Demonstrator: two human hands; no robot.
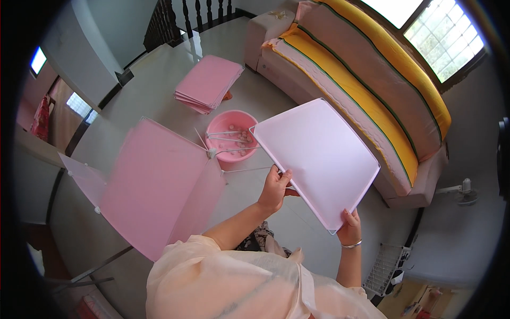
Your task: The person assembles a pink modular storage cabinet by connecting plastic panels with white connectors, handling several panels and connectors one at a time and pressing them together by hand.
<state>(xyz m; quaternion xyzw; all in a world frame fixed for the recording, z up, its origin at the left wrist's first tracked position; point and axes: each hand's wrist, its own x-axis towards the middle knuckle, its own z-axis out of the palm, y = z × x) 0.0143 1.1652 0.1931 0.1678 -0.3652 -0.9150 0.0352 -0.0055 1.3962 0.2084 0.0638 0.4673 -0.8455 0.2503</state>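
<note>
A pale pink plastic panel with a thin wire frame (pixel 321 162) is held up in front of me, tilted. My left hand (pixel 274 190) grips its near left edge, thumb on top. At its near corner my right hand (pixel 349 227), with a bracelet at the wrist, pinches the rim. To the left stands a partly built pink panel cabinet (pixel 154 183), with a white connector (pixel 212 153) at its corner. From that connector, thin wire rods reach toward the held panel; whether they join it I cannot tell. Beyond lies a pink basin (pixel 211 126) with several small round connectors and white rods.
A stack of pink panels (pixel 207 82) lies on the tiled floor past the basin. A sofa with a yellow striped cover (pixel 350 80) runs along the right. A white wire rack (pixel 387 268) and a small fan (pixel 466 192) are at the right. Dark railings (pixel 199 13) stand at the back.
</note>
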